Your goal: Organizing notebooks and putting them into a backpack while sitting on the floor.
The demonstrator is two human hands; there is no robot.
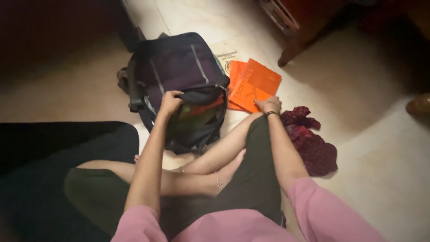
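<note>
Dark backpack [179, 67], left hand [170, 102] fingers clutching its open rim; right hand [268, 105] fingers pinching orange folder [255, 83].

Dim indoor light, with dark corners all round.

We see the brightest patch on the pale floor [197, 18] at the top middle, fading toward the edges, where heavy vignetting swallows the upper left and lower left. The orange folders [253, 85] stay vivid; the dark backpack [177, 67] loses detail in shadow. We find the whole view soft and slightly grainy, with no hard glare, and the near pink sleeves [313, 210] are blurred.
</note>
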